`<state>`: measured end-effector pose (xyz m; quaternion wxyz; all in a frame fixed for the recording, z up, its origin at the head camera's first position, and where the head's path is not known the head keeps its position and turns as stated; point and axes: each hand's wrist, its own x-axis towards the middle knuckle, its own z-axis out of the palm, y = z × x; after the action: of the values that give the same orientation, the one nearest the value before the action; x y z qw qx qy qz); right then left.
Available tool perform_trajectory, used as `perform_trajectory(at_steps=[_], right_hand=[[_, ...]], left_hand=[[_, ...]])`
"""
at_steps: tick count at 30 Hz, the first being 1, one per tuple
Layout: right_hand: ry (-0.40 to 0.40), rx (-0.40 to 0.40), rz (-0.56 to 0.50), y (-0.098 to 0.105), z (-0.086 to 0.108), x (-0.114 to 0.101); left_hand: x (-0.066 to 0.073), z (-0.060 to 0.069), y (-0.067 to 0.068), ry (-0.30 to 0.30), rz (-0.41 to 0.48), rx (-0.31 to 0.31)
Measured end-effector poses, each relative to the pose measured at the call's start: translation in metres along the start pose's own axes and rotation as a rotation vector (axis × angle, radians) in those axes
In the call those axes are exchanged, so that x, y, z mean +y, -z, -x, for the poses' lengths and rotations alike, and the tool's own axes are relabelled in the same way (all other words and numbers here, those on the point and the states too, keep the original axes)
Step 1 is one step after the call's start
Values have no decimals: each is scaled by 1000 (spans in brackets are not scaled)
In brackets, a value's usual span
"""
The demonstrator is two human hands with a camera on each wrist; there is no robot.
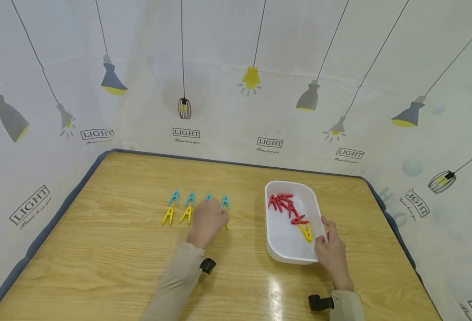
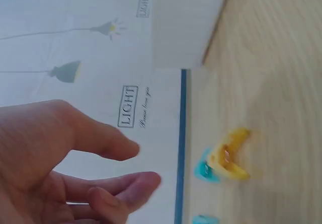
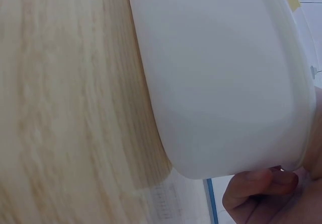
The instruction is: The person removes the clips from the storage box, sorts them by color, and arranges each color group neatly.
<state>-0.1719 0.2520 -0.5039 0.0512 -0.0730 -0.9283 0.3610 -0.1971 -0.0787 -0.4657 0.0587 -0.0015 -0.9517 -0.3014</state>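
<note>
head bright, even | glare on table [image 1: 240, 276] | left wrist: yellow clip [image 2: 219, 158] blurred | right wrist dimmer

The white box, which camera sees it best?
The head view: it looks down into the white box, showing rim and inside. The right wrist view shows only its outside, close up; the left wrist view, just part of one side.

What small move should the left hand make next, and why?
Probably reach the left hand to the yellow plastic clothespin inside the white rectangular plastic tray: that hand looks empty, and other yellow clothespins form a row on the wooden table.
</note>
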Motion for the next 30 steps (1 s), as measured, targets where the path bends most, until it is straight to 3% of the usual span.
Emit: perform_trajectory(at_steps=[5, 11, 15, 21, 26, 30], right_hand=[[-20, -6, -7, 7, 3, 4], [-45, -6, -11, 10, 3, 8], [-23, 23, -20, 10, 0, 10], [47, 59, -36, 9, -4, 11], [45, 59, -43, 6, -3, 11], [42, 40, -59, 2, 0, 9]], left_hand=[[31, -14, -4, -53, 120, 30], [76, -30, -31, -128, 277, 3], [112, -35, -58, -195, 253, -56], [154, -44, -90, -183, 216, -191], [172, -63, -99, -202, 254, -289], [168, -80, -107, -246, 244, -345]])
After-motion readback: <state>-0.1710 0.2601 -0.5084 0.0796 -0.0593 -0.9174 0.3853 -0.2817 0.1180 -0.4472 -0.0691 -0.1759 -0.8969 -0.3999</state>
